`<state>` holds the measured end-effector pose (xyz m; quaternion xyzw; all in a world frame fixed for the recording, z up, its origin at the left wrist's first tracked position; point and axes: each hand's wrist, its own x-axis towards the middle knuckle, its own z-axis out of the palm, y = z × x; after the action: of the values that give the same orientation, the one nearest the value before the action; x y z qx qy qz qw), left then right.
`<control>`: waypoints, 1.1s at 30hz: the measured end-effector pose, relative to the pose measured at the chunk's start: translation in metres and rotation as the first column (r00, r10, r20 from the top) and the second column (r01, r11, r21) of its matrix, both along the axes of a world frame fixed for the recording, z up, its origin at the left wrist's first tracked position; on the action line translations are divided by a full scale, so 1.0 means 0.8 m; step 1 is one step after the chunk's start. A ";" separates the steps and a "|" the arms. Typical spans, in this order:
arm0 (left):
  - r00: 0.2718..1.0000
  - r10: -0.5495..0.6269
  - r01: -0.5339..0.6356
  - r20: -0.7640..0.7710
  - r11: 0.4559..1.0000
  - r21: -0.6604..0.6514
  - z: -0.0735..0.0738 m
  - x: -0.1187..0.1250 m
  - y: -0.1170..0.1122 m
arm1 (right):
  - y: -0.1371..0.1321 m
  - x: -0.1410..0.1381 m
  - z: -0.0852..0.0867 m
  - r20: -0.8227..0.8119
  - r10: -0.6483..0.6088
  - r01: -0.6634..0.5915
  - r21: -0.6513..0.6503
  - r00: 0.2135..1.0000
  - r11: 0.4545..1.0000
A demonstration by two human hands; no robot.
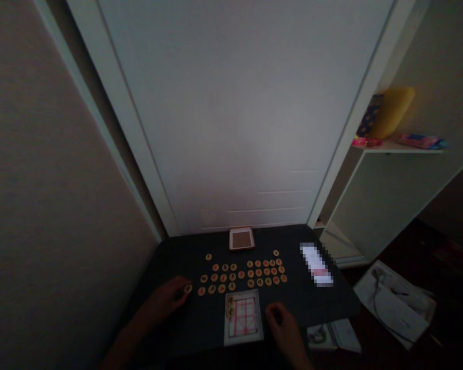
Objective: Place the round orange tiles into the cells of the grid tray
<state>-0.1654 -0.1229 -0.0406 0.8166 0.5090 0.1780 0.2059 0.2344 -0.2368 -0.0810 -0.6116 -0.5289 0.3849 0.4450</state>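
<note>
Round wooden xiangqi pieces [232, 277] with red or dark characters lie face up in loose rows on the black table [185, 329]. At the left end of the rows, my left hand [176, 294] has its fingertips closed on one xiangqi piece [188, 289]. A shallow white box [243, 339] stands near the front edge. Inside it are a sheet with red grid lines [249, 316] and two pieces [230, 311] at its left side. Just right of this box, my right hand [282, 324] is curled above the table, and what its fingers hold, if anything, is hidden.
Against the white door, a second box part [242, 240] with a brown inside lies at the table's back. A pixelated bright object [316, 264] rests at the right. Beyond the table are an open white box [397, 303] with a cable and a shelf [401, 148] holding packets.
</note>
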 end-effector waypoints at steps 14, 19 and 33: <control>0.981 0.043 0.009 0.191 0.965 -0.264 0.032 0.046 -0.017 | 0.002 0.004 -0.007 -0.042 0.015 -0.015 -0.008 0.999 1.000; 0.954 0.109 0.012 0.279 0.916 -0.400 0.039 0.065 -0.022 | 0.002 0.005 -0.002 -0.057 0.006 -0.007 -0.008 0.998 1.000; 0.790 0.220 0.134 0.573 0.849 -0.511 0.070 0.124 0.005 | 0.001 0.005 -0.001 -0.027 0.022 -0.022 -0.002 0.999 1.000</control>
<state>-0.0664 -0.1187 0.0152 0.6135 0.4623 0.2907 0.5705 0.2386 -0.2360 -0.0821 -0.6008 -0.5292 0.3987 0.4473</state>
